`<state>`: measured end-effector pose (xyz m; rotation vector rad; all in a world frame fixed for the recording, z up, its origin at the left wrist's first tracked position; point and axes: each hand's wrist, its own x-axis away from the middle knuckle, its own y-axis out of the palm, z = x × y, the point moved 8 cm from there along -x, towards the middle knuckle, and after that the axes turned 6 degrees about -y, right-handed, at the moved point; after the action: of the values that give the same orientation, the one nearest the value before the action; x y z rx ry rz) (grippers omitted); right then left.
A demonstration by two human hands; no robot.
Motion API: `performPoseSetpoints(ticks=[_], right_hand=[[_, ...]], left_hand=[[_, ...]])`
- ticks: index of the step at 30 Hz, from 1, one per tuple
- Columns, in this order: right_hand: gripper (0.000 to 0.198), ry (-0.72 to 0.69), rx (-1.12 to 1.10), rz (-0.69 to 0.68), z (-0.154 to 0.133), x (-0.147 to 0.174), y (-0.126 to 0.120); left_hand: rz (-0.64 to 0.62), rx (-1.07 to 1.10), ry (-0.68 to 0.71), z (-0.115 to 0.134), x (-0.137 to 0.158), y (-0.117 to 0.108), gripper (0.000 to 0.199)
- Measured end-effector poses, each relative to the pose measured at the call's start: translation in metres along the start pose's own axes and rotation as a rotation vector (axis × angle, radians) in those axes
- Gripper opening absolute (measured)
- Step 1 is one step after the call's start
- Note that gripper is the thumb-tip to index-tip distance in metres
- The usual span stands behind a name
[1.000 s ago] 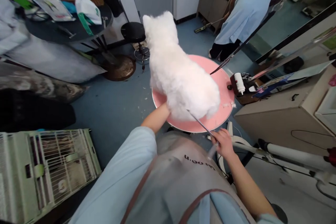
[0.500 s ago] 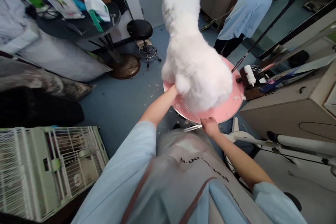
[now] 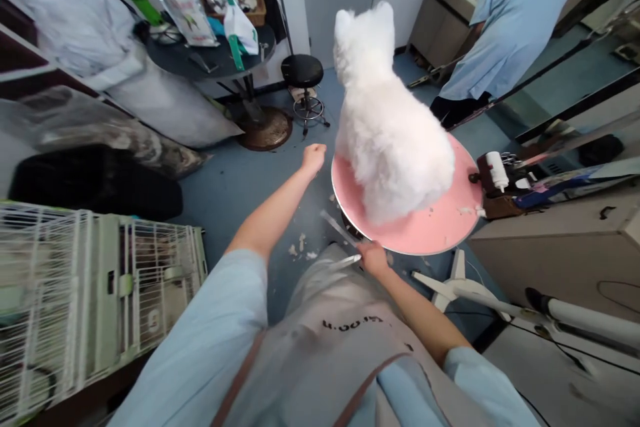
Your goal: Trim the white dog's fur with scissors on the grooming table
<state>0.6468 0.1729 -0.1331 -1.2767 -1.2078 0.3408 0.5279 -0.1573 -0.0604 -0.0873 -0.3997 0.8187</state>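
Observation:
A fluffy white dog (image 3: 395, 127) sits on a round pink grooming table (image 3: 425, 233), its back toward me. Just off the table's left edge, my left hand (image 3: 314, 159) is held in the air with curled fingers, apart from the dog. Whether anything lies inside those fingers is hidden. At the table's near edge, my right hand (image 3: 373, 257) grips what look like silver scissors (image 3: 345, 263). Their two long, thin parts spread to the left, the upper one blurred. The handles are covered by my fingers.
White hair clumps (image 3: 301, 243) lie on the floor. Left are wire cages (image 3: 150, 287), a black stool (image 3: 302, 71) and a dark table (image 3: 165, 63) with bags. A co-worker in blue (image 3: 520, 20) stands at back right. A white bottle (image 3: 497, 170) sits beside the table.
My left hand has come away from the dog's side, moving left past the table edge. My right hand has drawn slightly left and down with the scissors. The view has shifted.

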Motion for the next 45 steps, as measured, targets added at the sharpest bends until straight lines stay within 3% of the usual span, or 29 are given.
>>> performPoseSetpoints(ticks=[2,4,7,11,14,16,18,20,23,25,28,30,32,36,38,40,42,45], right_hand=[[0.036,0.064,0.007,0.026,0.003,-0.012,-0.004],[0.030,0.070,-0.012,0.031,0.005,-0.022,-0.011],[0.028,0.041,-0.051,0.086,0.005,-0.028,-0.029],[0.038,0.249,-0.019,0.195,0.017,-0.021,-0.055],[0.030,0.195,-0.051,0.168,0.004,-0.029,-0.070],[0.033,0.187,-0.047,0.250,0.001,-0.038,-0.099],[0.038,0.335,0.007,0.372,0.011,-0.044,-0.135],[0.037,0.483,0.039,0.363,0.018,-0.053,-0.158],[0.023,0.365,-0.018,0.202,-0.003,-0.082,-0.163],[0.027,0.327,-0.042,0.244,-0.012,-0.094,-0.170],[0.039,0.581,-0.044,0.394,0.006,-0.098,-0.186],[0.036,0.701,-0.059,0.365,0.013,-0.106,-0.187],[0.029,0.650,-0.082,0.260,0.002,-0.123,-0.183],[0.020,0.384,-0.154,0.118,-0.034,-0.155,-0.189],[0.025,0.487,-0.175,0.168,-0.025,-0.161,-0.207],[0.035,0.771,-0.168,0.246,-0.001,-0.161,-0.225],[0.034,0.959,-0.194,0.223,0.009,-0.170,-0.232],[0.018,0.933,-0.312,0.136,-0.002,-0.205,-0.235]], left_hand=[[-0.007,0.009,0.056,0.011,-0.009,-0.012,0.019],[-0.081,0.022,0.130,0.026,-0.017,-0.010,0.021],[-0.154,0.041,0.221,0.045,-0.031,0.001,0.027],[-0.251,0.092,0.249,0.061,-0.056,0.025,0.031],[-0.345,0.085,0.253,0.075,-0.077,0.048,0.030],[-0.340,0.096,0.246,0.088,-0.096,0.057,0.029],[-0.306,0.128,0.240,0.102,-0.119,0.062,0.029],[-0.288,0.163,0.243,0.114,-0.141,0.066,0.027],[-0.311,0.178,0.203,0.119,-0.165,0.076,0.023],[-0.332,0.149,0.162,0.115,-0.177,0.081,0.022],[-0.366,0.083,0.152,0.111,-0.190,0.090,0.023],[-0.412,0.053,0.173,0.114,-0.198,0.100,0.026],[-0.477,0.022,0.175,0.119,-0.207,0.117,0.029],[-0.637,-0.060,0.157,0.133,-0.226,0.170,0.029],[-0.734,-0.097,0.170,0.141,-0.235,0.205,0.026],[-0.840,-0.129,0.195,0.149,-0.240,0.241,0.025],[-0.945,-0.160,0.213,0.154,-0.241,0.274,0.025],[-1.146,-0.213,0.202,0.150,-0.233,0.314,0.030]])
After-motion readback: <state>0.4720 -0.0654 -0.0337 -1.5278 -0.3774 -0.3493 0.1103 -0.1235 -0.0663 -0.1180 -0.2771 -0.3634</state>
